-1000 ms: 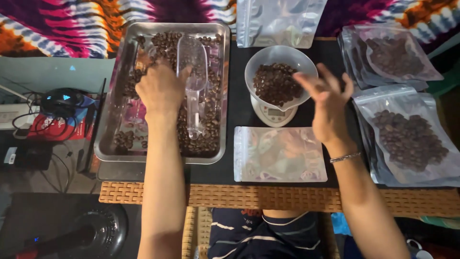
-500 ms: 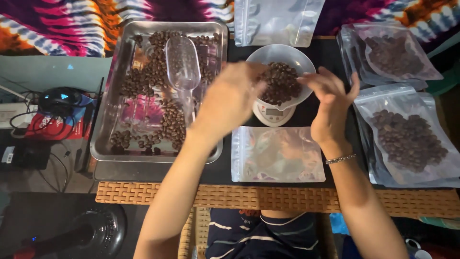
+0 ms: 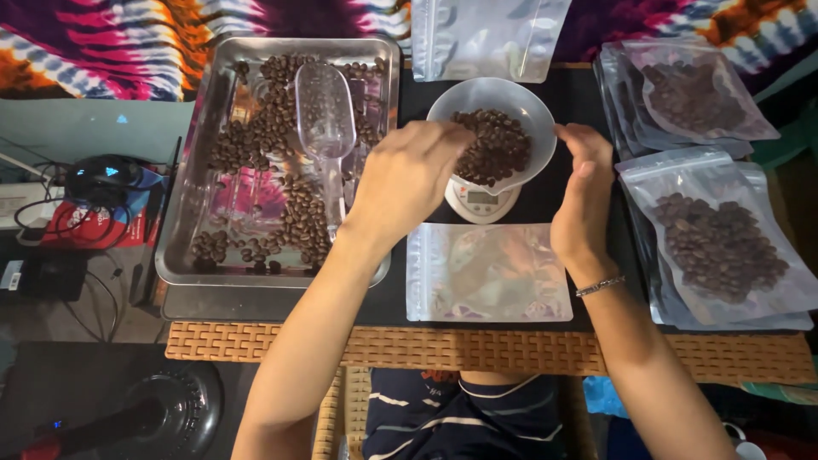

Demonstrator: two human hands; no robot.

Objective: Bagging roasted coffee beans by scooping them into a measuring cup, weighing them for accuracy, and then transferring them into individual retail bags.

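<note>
Below the bowl (image 3: 492, 94), empty clear pouch (image 3: 488, 273), filled pouches (image 3: 720, 247) right

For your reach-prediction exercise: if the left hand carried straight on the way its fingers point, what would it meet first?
The left hand points up-right at the bowl; it would probably meet the beans inside first, though its height above the rim is unclear.

You are working under dim, warm light from overhead, which is glaring off the metal tray (image 3: 183, 213) at left and the clear pouches (image 3: 716, 238) at right. The near corners are sinking into shadow, and the edges are bowing slightly.
</note>
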